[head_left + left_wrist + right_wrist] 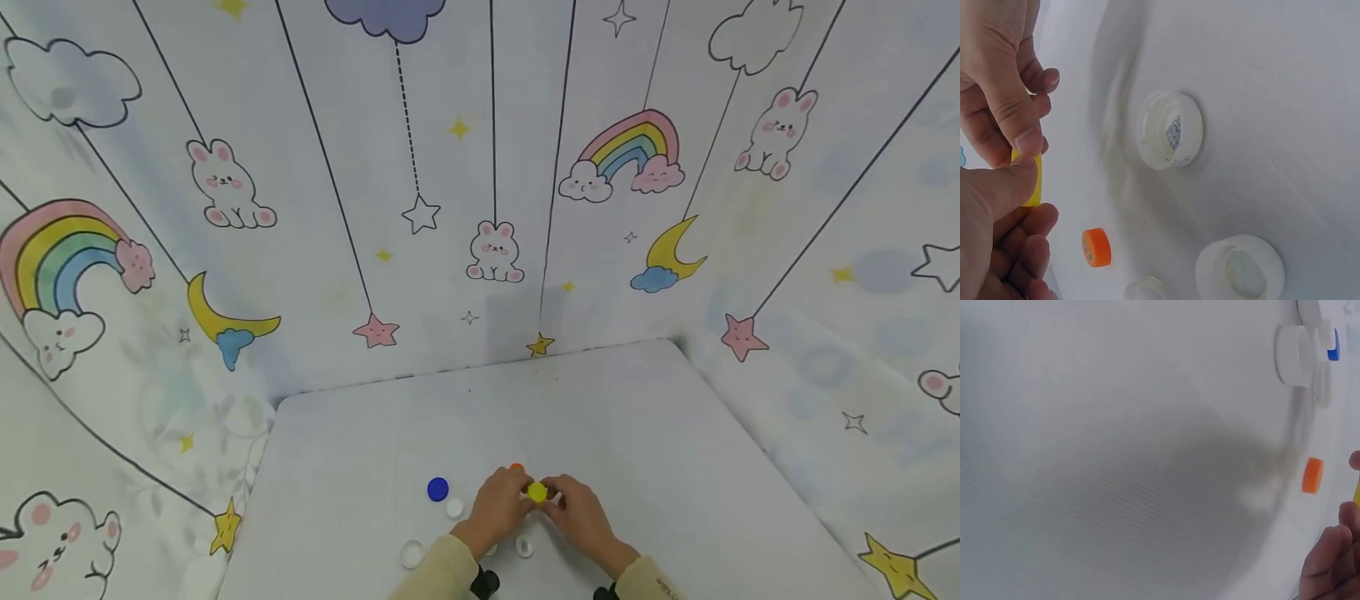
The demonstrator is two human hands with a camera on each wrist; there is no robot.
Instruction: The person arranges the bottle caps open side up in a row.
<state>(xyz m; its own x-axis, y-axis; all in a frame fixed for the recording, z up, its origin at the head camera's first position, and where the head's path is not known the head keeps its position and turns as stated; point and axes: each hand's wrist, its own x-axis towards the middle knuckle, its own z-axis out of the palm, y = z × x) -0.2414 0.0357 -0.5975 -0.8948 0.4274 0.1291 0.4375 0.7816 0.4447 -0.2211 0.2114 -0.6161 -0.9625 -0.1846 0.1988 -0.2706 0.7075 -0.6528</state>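
Observation:
Between my two hands, a yellow bottle cap (537,492) is held up over the white table, its round face showing in the head view. My left hand (497,504) pinches it from the left with thumb and fingers. From the other side my right hand (583,515) also grips its edge. The left wrist view shows the yellow cap (1036,187) edge-on, with a thumb from each hand against it and partly hiding it. An orange cap (1097,247) stands on the table just beyond the hands.
A white cap (524,546) lies on the table below the hands, its hollow side up. To the left are a blue cap (438,489), a small white cap (454,507) and a larger white cap (412,554). Patterned cloth walls (435,292) enclose the table.

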